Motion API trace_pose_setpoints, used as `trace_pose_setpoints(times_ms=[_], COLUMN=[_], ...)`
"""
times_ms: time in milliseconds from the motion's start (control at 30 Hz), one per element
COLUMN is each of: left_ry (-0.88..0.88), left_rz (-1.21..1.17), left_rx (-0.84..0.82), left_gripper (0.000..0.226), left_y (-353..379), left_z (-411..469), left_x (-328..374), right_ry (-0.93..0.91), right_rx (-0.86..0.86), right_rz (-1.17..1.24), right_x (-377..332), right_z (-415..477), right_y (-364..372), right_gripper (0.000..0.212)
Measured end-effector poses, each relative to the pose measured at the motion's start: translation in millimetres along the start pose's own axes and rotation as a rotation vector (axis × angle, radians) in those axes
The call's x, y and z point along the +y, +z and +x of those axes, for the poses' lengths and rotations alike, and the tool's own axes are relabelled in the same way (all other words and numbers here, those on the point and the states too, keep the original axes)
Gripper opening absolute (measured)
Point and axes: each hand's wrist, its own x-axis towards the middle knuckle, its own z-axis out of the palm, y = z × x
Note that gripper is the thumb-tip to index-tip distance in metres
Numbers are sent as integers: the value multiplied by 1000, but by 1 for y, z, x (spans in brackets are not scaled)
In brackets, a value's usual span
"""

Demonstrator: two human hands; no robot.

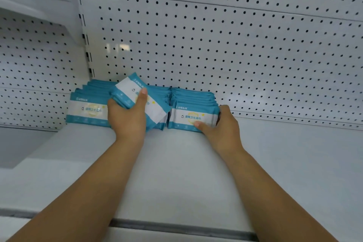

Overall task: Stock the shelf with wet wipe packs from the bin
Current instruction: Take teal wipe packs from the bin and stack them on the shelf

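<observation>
Wet wipe packs (88, 111) on shelf (176, 163), left hand (125, 118) grasping bundle (127, 88), right hand (222, 124) gripping row (185, 117)

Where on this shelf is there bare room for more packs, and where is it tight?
Bare shelf runs right of the right row, along the pegboard, and across the front before all rows. Crowded at back left: left row, middle row beneath the tilted packs in the left hand, and the right row gripped by the right hand stand side by side.
</observation>
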Motion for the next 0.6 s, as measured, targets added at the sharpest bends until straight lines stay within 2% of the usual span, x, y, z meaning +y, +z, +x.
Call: trace_pose_setpoints(times_ms=[167, 200, 267, 333, 367, 433, 533, 600], left_ry=[-62, -75, -96, -105, -109, -108, -74, -37], left_rz=[-16, -21, -24, -29, -36, -46, 17, 43], left_rx=[-29, -35, -56, -87, -105, -157, -248, -310], left_gripper=[41, 44, 48, 48, 48, 46, 36, 37], left_y=[2, 3, 4, 6, 7, 8, 11, 13], left_z=[-2, -3, -6, -7, -8, -11, -17, -23], left_x=[1, 2, 5, 8, 10, 11, 8, 6], right_ry=[42, 21, -48, -113, -131, -125, -17, 33], right_rx=[64, 103, 189, 214, 183, 81, -151, -300], right_rz=[-45, -32, 31, 111, 149, 219, 394, 479], right_x=[-2, -2, -6, -15, -19, -28, -41, -46], right_z=[3, 2, -1, -7, -11, -19, -26, -28], right_y=[0, 0, -3, -5, -6, -4, -3, -3], right_gripper=[85, 86, 68, 37, 27, 22, 32, 38])
